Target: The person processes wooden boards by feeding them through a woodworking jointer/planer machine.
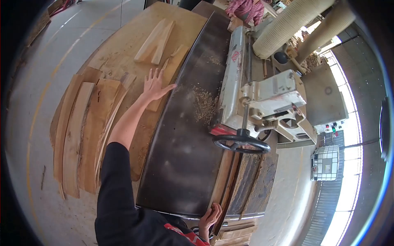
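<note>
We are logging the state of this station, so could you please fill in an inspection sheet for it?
Surface: dark machine table, sawdust scattered near the fence.
Job's things: wood strip under the outstretched fingers; curved boards stacked beside.
Clutter: two loose strips on the plywood sheet.
Hands: left hand open, spread; right hand grips the table's near edge.
Cables: nothing seen.
Surroundings: handwheel, dust hoses, another person at the far end.

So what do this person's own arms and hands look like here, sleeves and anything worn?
The left hand is bare, with no glove, ring or watch visible; its forearm is uncovered, with a black sleeve reaching roughly to the elbow. The right hand is also bare. A red-and-white marking shows on the black top.
</note>
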Available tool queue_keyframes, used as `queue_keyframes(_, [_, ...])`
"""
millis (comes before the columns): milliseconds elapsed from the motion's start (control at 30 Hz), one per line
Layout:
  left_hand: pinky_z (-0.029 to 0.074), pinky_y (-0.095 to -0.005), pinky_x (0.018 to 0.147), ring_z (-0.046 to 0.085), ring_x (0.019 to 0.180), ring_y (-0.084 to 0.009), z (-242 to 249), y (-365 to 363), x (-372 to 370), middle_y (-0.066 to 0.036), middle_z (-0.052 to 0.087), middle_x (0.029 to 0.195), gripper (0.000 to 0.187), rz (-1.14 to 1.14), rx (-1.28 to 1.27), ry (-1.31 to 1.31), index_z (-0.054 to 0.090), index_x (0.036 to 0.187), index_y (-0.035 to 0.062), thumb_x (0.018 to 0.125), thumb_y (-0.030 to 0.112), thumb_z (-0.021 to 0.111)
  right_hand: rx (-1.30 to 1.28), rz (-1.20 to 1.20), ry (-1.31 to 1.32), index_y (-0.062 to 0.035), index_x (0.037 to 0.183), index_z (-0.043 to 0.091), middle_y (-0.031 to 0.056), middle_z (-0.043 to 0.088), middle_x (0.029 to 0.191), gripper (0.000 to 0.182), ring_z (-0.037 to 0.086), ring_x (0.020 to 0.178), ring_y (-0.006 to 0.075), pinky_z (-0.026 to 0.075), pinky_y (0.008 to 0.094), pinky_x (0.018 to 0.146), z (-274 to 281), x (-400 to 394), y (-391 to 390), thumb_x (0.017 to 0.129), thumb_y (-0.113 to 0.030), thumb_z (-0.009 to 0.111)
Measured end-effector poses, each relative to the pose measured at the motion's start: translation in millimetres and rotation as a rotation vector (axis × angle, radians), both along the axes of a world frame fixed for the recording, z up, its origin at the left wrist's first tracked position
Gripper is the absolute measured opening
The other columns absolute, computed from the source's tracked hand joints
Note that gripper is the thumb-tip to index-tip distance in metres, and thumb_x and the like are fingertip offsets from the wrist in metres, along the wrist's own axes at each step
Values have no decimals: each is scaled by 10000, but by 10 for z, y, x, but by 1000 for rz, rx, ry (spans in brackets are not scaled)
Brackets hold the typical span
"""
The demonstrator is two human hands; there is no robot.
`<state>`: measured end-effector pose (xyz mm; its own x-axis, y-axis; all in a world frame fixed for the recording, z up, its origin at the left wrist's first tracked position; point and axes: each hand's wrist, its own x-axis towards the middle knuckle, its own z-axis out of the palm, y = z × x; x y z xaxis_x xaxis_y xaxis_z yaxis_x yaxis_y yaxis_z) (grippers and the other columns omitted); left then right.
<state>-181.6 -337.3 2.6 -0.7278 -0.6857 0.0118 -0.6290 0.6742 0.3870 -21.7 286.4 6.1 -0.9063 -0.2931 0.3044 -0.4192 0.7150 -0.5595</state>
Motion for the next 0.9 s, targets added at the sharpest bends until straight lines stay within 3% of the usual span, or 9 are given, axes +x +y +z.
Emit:
queue_keyframes(67, [169, -622, 1277, 67, 1612, -472, 28, 248, -46, -335, 160, 1706, 1078, 33, 16, -56, 246, 1657, 4, 957, 784, 498, 12, -58, -21, 31, 1259, 593, 233, 569, 1257, 273, 585, 1141, 398, 506, 488, 974, -49, 10, -71, 1041, -122, 534])
queue_keyframes(100, [246, -603, 1249, 172, 1563, -544, -59, 392, 14, -396, 238, 1648, 986, 30, -211, -18, 329, 1623, -6, 960, 668, 608, 20, -93, -14, 38, 1257, 596, 240, 566, 1248, 284, 578, 1147, 406, 497, 500, 984, -54, 18, -138, 1039, -135, 539])
queue_keyframes(200, [316, -591, 1196, 333, 1459, -557, -492, 318, -46, -397, 361, 1570, 853, 175, 17, 411, 440, 1550, -28, 925, 470, 737, 119, -190, 7, 42, 1223, 591, 244, 538, 1220, 284, 545, 1138, 410, 480, 511, 961, -1, -19, -309, 1027, -157, 541])
queue_keyframes(233, [373, -571, 1140, 453, 1321, -496, -579, 339, -48, -325, 482, 1462, 736, 207, -101, 431, 507, 1482, -21, 880, 294, 790, 116, -207, 13, 41, 1212, 592, 239, 538, 1213, 282, 543, 1135, 408, 473, 511, 965, -37, -30, -348, 1025, -165, 544])
queue_keyframes(367, [407, -570, 1101, 487, 1284, -482, -395, 159, 10, -322, 553, 1373, 729, 90, -54, 368, 472, 1476, -90, 874, 207, 755, 117, -237, -7, 42, 1190, 586, 232, 536, 1197, 279, 536, 1143, 407, 445, 529, 986, -107, -1, -330, 1022, -178, 553])
queue_keyframes(433, [423, -566, 1078, 502, 1275, -474, -207, -85, -25, -305, 552, 1392, 784, 102, -38, 343, 441, 1497, -89, 844, 187, 775, 139, -203, 29, 47, 1162, 577, 216, 536, 1184, 222, 531, 1124, 378, 454, 504, 979, -46, -27, -361, 1018, -121, 554])
queue_keyframes(600, [386, -587, 1138, 459, 1388, -477, 241, -1153, -510, -307, 518, 1462, 969, 162, -48, 352, 310, 1599, -63, 826, 219, 821, 119, -200, 24, 48, 1185, 573, 226, 532, 1191, 274, 533, 1119, 394, 448, 512, 981, -99, -33, -335, 1030, -177, 560])
queue_keyframes(767, [390, -587, 1174, 413, 1483, -466, 990, -1530, -490, -286, 472, 1574, 830, 228, -360, 429, 498, 1524, 16, 870, 396, 841, 101, -196, 1, 46, 1197, 573, 249, 529, 1202, 303, 529, 1127, 427, 427, 543, 987, -94, -29, -278, 1010, -192, 583])
queue_keyframes(900, [393, -555, 1210, 480, 1461, -382, 730, -1109, -214, -232, 543, 1538, 698, -31, 126, 539, 615, 1431, 24, 899, 429, 816, 133, -169, 66, 47, 1171, 573, 223, 535, 1162, 275, 538, 1100, 395, 447, 505, 963, -59, -36, -304, 1043, -196, 567])
